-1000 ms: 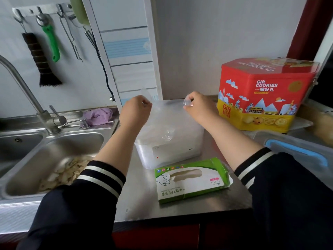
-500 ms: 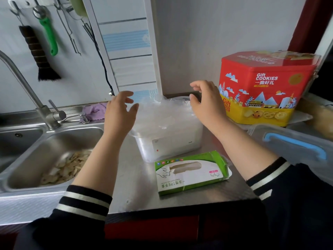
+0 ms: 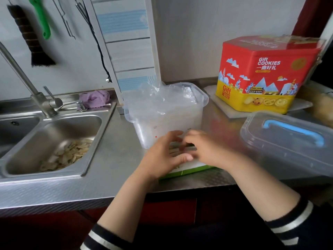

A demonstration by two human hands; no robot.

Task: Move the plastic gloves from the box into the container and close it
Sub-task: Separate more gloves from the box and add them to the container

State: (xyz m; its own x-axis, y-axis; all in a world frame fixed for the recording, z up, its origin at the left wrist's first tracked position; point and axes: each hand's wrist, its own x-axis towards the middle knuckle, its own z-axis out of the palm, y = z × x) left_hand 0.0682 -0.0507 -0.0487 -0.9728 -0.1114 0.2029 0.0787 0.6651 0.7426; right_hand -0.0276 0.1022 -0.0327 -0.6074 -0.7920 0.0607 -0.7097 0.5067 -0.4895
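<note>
Now: left hand (image 3: 162, 156) and right hand (image 3: 207, 150) on box (image 3: 182, 171), fingers blurred, grip unclear | just beyond: container (image 3: 196, 114), gloves (image 3: 158, 103) heaped above rim | right: lid (image 3: 288, 139) off | risk: heaped gloves may block the lid.

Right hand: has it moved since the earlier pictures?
Yes. The right hand has come down from the container rim toward the person, onto the glove box in front of it.

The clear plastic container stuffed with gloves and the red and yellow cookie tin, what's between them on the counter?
In the head view, only bare steel counter separates container and tin.
</note>
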